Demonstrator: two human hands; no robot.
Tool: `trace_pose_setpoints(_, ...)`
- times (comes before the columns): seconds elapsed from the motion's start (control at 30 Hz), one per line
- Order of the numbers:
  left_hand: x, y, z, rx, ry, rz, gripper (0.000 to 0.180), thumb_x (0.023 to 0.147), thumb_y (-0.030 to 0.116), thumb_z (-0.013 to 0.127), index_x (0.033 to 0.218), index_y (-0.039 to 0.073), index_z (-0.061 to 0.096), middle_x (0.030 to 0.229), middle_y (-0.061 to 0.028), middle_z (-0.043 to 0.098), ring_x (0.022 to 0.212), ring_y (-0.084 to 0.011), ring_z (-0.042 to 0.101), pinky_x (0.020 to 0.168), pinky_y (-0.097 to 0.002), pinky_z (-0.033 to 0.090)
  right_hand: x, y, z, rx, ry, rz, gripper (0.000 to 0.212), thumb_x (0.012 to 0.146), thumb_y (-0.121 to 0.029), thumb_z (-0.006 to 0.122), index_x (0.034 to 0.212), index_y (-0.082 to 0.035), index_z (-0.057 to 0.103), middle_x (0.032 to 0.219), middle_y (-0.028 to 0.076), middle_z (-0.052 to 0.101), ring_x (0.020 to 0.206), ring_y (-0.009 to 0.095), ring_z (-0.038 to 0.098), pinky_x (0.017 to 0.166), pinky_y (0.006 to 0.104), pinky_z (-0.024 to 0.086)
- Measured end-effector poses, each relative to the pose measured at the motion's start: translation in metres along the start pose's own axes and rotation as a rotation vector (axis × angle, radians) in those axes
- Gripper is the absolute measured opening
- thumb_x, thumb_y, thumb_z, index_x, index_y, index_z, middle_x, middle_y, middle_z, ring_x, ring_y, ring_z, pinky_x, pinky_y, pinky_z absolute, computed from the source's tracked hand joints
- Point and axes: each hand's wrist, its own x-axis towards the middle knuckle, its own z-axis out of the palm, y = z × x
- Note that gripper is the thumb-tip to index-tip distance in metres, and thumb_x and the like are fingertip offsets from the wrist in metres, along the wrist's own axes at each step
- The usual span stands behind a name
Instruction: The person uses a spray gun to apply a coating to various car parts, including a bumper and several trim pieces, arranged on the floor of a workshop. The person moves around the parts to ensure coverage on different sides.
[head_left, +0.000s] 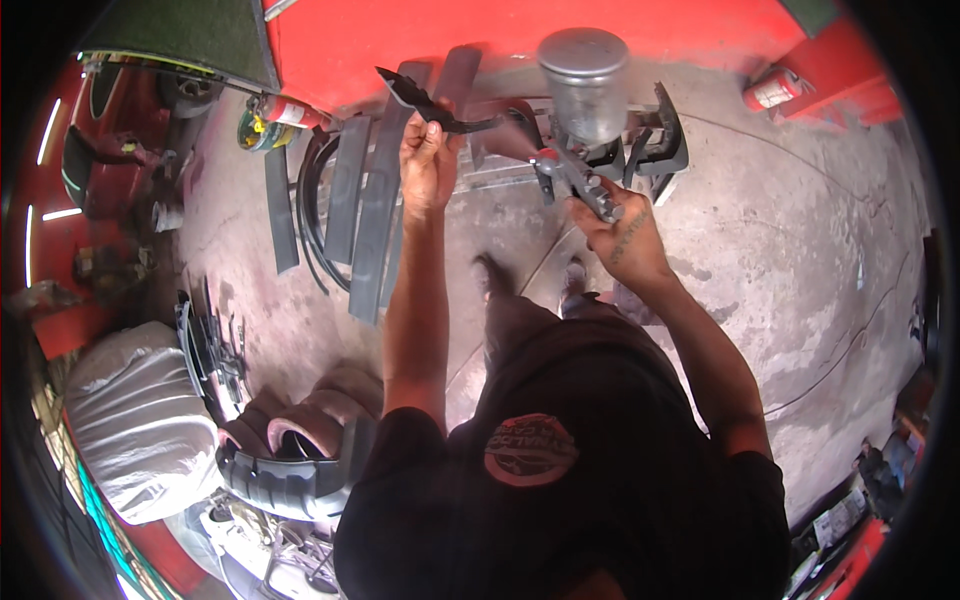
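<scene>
As the left hand [428, 165] pinches a slender, pointed black part [424, 104] near its middle, a slack hold could drop it; the silver metal spray gun with cylindrical cup [584, 118], gripped in the right hand [626, 240], could leak if tipped. Part: thin, tapering leftward, held above the grey concrete floor [780, 245], left of the gun.

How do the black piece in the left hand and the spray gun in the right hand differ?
The black piece is thin and dark; the spray gun is bulky and mostly silvery. The spray gun carries a large cup; the black piece has none. Both are held up.
</scene>
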Motion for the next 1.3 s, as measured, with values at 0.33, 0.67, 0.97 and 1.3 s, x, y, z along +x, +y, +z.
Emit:
trace_pose_setpoints(0.33,-0.015,0.016,-0.006,0.015,0.156,-0.11,0.019,0.101,0.018,0.069,0.118,0.008,0.065,0.1,-0.0033,0.071,0.099,-0.0181,0.068,0.093,-0.0451,0.057,-0.02,-0.002,-0.006,0.185,-0.071,0.18,0.052,0.096,-0.026,0.073,0.133,0.01,0.062,0.069,0.003,0.062,0.058,0.01,0.058,0.056,0.0303,0.049)
trace_pose_setpoints(0.67,-0.03,0.0,-0.012,0.14,0.355,-0.155,0.016,0.104,0.027,0.065,0.11,0.011,0.064,0.097,-0.0046,0.068,0.081,-0.0173,0.063,0.071,-0.0393,0.054,-0.025,-0.023,-0.013,0.168,-0.17,0.238,0.043,0.097,-0.028,0.073,0.124,0.006,0.067,0.071,0.0,0.06,0.062,0.008,0.057,0.058,0.0288,0.048)
trace_pose_setpoints(0.97,-0.02,0.001,-0.022,0.216,0.492,-0.038,0.022,0.087,-0.006,0.076,0.103,0.007,0.068,0.089,-0.0011,0.071,0.07,-0.0076,0.062,0.056,-0.0233,0.047,-0.024,-0.03,-0.006,0.017,-0.219,-0.001,0.048,0.097,-0.023,0.071,0.13,0.011,0.062,0.086,0.015,0.074,0.073,0.018,0.067,0.071,0.0351,0.054)
trace_pose_setpoints(1.3,-0.029,0.024,-0.018,0.618,0.526,0.015,0.018,0.086,-0.002,0.08,0.102,0.0,0.072,0.087,-0.0034,0.072,0.071,-0.0091,0.063,0.06,-0.0236,0.05,-0.013,-0.052,-0.001,-0.071,-0.251,-0.111,0.044,0.095,-0.025,0.074,0.124,0.007,0.067,0.075,0.009,0.067,0.063,0.013,0.061,0.064,0.0321,0.052)
